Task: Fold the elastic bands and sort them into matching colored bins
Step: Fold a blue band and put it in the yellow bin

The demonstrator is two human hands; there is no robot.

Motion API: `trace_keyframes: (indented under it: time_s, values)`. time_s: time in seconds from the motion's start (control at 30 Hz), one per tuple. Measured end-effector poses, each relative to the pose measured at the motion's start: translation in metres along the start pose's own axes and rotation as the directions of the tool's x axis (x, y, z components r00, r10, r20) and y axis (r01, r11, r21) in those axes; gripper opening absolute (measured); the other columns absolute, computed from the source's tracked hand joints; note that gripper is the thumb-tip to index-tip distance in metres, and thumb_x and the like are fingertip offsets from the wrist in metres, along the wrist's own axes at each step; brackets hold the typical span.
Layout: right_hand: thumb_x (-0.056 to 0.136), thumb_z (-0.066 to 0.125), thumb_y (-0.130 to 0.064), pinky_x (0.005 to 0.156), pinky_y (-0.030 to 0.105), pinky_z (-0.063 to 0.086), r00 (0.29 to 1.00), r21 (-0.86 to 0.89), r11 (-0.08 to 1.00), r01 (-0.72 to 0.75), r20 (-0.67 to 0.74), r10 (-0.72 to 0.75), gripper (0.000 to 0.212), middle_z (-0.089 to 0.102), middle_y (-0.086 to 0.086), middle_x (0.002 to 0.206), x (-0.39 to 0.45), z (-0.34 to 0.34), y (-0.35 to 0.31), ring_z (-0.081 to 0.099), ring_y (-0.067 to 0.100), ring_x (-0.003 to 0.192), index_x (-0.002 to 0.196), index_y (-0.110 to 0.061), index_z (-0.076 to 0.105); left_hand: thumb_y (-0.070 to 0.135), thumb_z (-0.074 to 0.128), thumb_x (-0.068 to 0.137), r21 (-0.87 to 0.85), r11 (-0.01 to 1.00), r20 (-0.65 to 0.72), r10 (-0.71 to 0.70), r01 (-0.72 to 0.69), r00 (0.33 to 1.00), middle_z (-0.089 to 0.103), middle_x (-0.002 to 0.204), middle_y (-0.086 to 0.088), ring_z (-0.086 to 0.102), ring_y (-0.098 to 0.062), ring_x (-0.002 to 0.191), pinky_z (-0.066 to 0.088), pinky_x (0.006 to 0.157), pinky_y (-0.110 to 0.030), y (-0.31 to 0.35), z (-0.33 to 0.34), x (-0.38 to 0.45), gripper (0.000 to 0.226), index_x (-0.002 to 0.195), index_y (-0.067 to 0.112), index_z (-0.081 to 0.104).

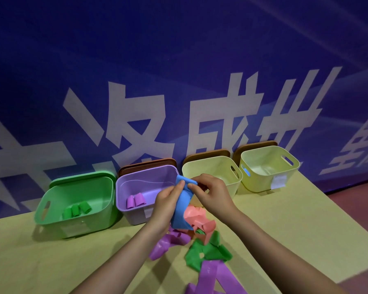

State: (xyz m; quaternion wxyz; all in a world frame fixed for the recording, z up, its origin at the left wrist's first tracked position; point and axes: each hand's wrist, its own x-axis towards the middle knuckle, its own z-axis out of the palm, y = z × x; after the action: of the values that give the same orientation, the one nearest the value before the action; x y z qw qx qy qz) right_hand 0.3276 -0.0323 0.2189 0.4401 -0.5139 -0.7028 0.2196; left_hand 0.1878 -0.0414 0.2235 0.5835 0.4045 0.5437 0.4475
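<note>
Left hand (167, 200): pinches the upper left edge of the blue band (182, 205), thumb on its front.
Right hand (210, 193): pinches the band's top right corner, fingers curled over it.
Blue band: held up between both grips, hanging down from them above the surface (51, 262).
Loose bands: directly below the grip lie pink bands (197, 217), green bands (208, 251) and purple bands (166, 244) in a tangled pile (more purple runs off the near edge).
Green bin (77, 204): far left of the grip, three rolled green bands inside.
Purple bin (145, 187): just left of and behind the grip, two rolled purple bands inside.
Yellow bins (268, 166): two, right of the grip, one partly hidden behind the right hand.
</note>
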Motion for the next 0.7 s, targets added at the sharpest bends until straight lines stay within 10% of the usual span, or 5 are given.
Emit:
trace_keyframes:
  time_s: [0.23,0.43,0.7]
  values:
    - [0.088,0.058,-0.028,0.06,0.01,0.032,0.998,-0.162,0.985,0.052,0.028,-0.048,0.024,0.054,-0.009,0.072,-0.002,0.001,0.001,0.046,0.005,0.063,0.098,-0.012,0.073,0.04,0.061,0.09,-0.033,0.999,-0.037,-0.019,0.018,0.999,0.069,0.091,-0.017,0.062,-0.024,0.079,0.049,0.076,-0.038,-0.007,-0.001,0.004,0.027,0.086,0.013,0.067]
    - [0.089,0.058,-0.024,0.061,0.026,0.039,0.965,-0.272,0.934,0.231,0.188,-0.184,0.024,0.061,0.005,0.078,0.002,0.005,-0.002,0.054,0.017,0.071,0.104,-0.013,0.073,0.053,0.058,0.087,-0.112,0.988,-0.057,-0.11,0.103,0.992,0.072,0.086,-0.014,0.067,-0.025,0.077,0.053,0.077,-0.038,-0.009,-0.006,0.008,0.043,0.091,0.013,0.071]
    - [0.095,0.047,-0.028,0.075,0.009,0.037,0.938,-0.121,0.972,0.203,0.309,-0.158,0.034,0.06,0.001,0.094,0.003,-0.001,0.0,0.055,0.007,0.084,0.118,-0.016,0.069,0.035,0.054,0.094,-0.047,0.996,-0.041,-0.078,0.076,0.996,0.07,0.095,-0.015,0.065,-0.026,0.082,0.05,0.073,-0.035,-0.016,-0.018,0.009,0.024,0.095,0.017,0.069]
